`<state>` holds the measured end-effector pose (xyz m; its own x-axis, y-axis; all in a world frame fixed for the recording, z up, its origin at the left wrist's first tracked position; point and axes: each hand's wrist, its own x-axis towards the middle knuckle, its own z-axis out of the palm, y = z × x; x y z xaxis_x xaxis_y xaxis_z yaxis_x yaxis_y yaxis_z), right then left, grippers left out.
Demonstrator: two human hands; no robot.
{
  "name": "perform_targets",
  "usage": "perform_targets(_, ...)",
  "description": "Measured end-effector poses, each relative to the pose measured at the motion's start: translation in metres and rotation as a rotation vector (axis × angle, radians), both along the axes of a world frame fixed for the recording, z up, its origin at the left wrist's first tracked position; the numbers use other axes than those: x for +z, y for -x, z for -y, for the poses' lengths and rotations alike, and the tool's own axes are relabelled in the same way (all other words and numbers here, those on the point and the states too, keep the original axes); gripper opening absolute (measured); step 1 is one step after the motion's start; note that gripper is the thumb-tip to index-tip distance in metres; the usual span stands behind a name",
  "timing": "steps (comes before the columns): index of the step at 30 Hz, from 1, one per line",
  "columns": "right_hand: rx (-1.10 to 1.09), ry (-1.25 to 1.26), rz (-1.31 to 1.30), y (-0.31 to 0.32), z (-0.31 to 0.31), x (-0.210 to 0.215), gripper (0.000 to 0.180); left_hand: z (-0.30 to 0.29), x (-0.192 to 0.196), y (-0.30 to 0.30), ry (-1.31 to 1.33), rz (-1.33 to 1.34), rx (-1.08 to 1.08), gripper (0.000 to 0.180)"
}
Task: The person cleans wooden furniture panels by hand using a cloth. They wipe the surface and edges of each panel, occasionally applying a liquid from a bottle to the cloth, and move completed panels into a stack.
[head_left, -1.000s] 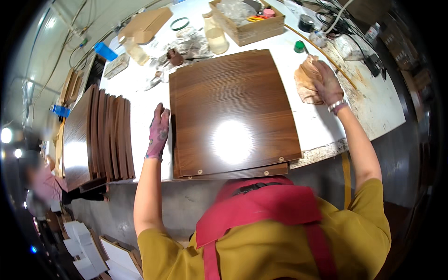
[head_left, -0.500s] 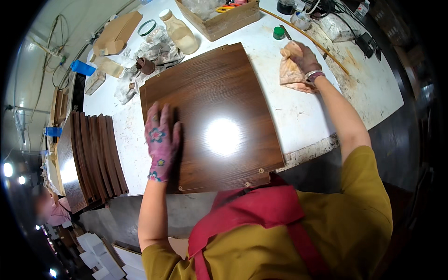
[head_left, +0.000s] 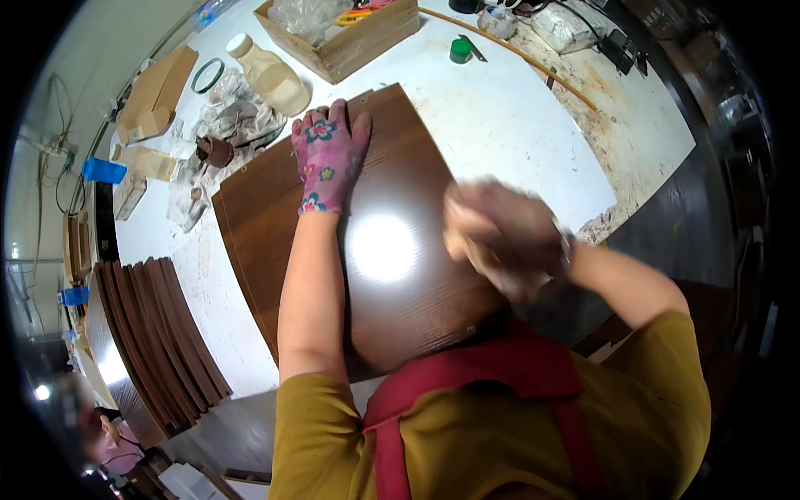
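Observation:
A dark brown wood-grain panel (head_left: 400,167) lies tilted on the white table, overhanging its front edge. My left hand (head_left: 327,158), in a pink flowered glove, rests flat near the panel's far edge, fingers stretched out. Over the panel's right edge my right hand (head_left: 508,225) is smeared by motion. Its fingers are closed round a tan cloth (head_left: 490,265), of which only part shows beneath the hand. Ring-shaped fittings sit at the panel's corners, and a bright lamp reflection covers its middle.
Left of the panel, several brown boards (head_left: 158,333) stand in a row. Behind it are a plastic bottle (head_left: 271,79), crumpled rags (head_left: 237,112) and a wooden box (head_left: 358,42). A green-capped jar (head_left: 460,51) is beside a thin blade (head_left: 477,50). Another person is at far left.
My left hand has slid from the panel's left side to its far edge. My right hand has brought the cloth from the table's far right to the panel. The panel has turned slightly.

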<state>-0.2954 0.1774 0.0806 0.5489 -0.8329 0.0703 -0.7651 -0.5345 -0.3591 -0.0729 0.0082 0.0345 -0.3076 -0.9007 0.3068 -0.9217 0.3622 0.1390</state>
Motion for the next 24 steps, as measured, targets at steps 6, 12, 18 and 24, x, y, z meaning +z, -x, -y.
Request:
perform_targets(6,-0.502,-0.053,0.371,-0.02,0.162,-0.021,0.034,0.008,0.003,0.003,-0.038,0.011,0.039,0.054)
perform_targets(12,-0.268,-0.363,0.861,-0.012,0.053,-0.005,0.037,0.004,0.004,-0.004,-0.059,-0.024,0.067,0.051)
perform_targets(18,-0.462,-0.088,0.44,-0.022,0.191,-0.021,0.037,0.01,0.006,0.001,-0.057,0.001,0.042,0.048)
perform_targets(24,-0.34,-0.159,0.476,-0.016,0.085,-0.007,0.038,0.01,-0.001,-0.009,0.008,-0.039,0.096,0.046)
